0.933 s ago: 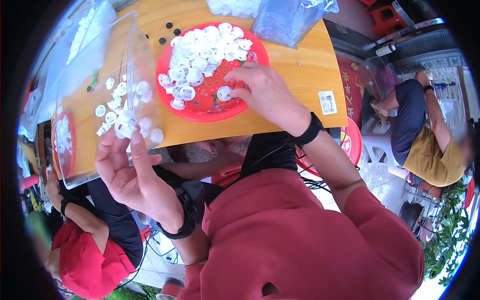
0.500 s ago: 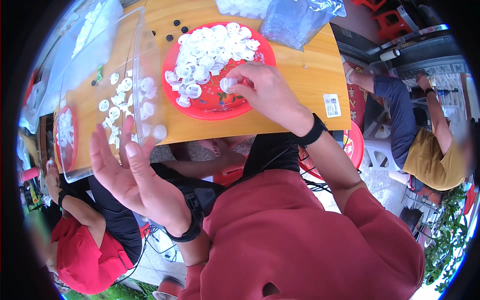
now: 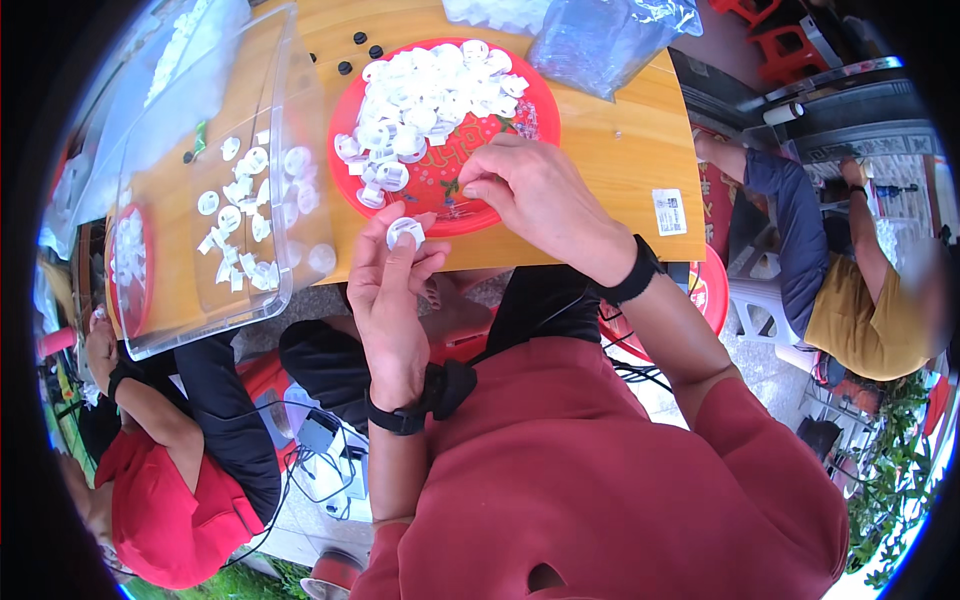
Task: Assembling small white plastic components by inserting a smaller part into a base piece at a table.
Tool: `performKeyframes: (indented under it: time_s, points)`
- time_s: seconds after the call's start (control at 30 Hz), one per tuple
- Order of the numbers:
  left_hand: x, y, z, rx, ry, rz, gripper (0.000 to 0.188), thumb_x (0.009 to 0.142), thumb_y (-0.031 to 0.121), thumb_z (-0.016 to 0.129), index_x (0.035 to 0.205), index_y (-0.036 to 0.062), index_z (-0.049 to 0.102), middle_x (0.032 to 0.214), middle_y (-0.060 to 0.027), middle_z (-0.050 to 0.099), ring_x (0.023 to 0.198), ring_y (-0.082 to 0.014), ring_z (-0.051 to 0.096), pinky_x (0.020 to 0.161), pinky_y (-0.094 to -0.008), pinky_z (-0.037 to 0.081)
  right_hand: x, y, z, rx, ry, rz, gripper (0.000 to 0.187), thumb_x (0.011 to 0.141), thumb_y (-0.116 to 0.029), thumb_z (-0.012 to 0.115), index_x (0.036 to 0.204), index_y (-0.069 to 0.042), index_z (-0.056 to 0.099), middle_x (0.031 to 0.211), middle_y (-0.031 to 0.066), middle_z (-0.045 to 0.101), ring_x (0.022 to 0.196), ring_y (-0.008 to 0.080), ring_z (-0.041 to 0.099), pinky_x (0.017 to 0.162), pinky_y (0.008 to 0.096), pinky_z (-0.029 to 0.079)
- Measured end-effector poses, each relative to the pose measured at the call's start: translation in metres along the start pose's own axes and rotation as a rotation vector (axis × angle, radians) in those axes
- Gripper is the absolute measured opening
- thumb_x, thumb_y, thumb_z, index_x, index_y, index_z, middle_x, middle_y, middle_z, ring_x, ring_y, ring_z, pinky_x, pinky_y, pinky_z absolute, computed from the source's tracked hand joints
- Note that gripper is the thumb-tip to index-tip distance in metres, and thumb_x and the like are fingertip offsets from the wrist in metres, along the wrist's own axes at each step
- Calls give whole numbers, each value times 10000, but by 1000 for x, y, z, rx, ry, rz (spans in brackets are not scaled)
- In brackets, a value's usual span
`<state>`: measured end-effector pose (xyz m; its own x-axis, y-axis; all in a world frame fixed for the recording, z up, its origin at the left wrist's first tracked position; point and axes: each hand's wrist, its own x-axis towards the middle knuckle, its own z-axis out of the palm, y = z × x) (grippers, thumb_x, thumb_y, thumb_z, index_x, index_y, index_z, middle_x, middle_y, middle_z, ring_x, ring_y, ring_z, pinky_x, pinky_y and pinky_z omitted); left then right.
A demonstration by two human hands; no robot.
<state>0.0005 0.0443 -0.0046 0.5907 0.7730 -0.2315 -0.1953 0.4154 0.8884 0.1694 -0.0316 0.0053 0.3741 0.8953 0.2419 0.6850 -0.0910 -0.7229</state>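
Observation:
My left hand (image 3: 392, 300) pinches a white round plastic part (image 3: 405, 232) between thumb and fingers, just off the near rim of the red tray (image 3: 545, 112). Over the tray's right side hovers my right hand (image 3: 530, 190), its fingers curled together; whether anything small is between the tips is hidden. A heap of similar white plastic parts (image 3: 435, 90) fills the far and left part of the tray. Flower patterns show on its bare bottom.
A clear plastic bin (image 3: 280, 150) stands at the left, with white parts (image 3: 240, 205) visible through it. Small black caps (image 3: 360, 38) lie beyond the tray. Plastic bags (image 3: 600, 45) rest at the back right of the wooden table (image 3: 640, 140). Other people sit left and right.
My left hand has come in from the left, closing on a white plastic part. My right hand, which held one over the tray, shows none now.

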Motion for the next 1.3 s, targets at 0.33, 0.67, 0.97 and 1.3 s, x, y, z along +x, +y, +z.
performKeyframes:
  time_s: [0.33, 0.67, 0.97, 1.3]
  points:
    - [6, -14, -17, 45, -57, -90, 264, 997, 225, 526, 1162, 32, 597, 951, -60, 658, 674, -78, 551, 595, -198, 433, 9, 9, 27, -532, -131, -64, 118, 831, -94, 554, 783, -45, 649, 777, 129, 621, 753, 309, 640, 633, 452, 437]
    - [2, -16, 2, 127, -77, -46, 209, 972, 212, 585, 1093, 51, 641, 834, 15, 637, 612, -17, 468, 537, -174, 345, -6, -25, 6, 49, -62, 29, 83, 838, -62, 660, 867, -13, 599, 789, 115, 602, 754, 300, 604, 646, 383, 469]
    - [0, -10, 3, 30, -65, -87, 125, 977, 199, 581, 1000, 84, 624, 814, 28, 619, 617, -11, 441, 537, -165, 329, -11, -25, -1, 180, -32, -60, 105, 856, -60, 663, 957, -30, 667, 808, 88, 643, 746, 207, 631, 638, 329, 485]
    - [-5, 6, -4, -32, -322, -279, 147, 982, 224, 558, 999, 85, 603, 810, -6, 608, 605, -28, 437, 518, -171, 296, 6, -12, -21, 469, -356, -149, 103, 890, -84, 651, 969, -38, 699, 854, 44, 673, 791, 160, 621, 746, 279, 484]
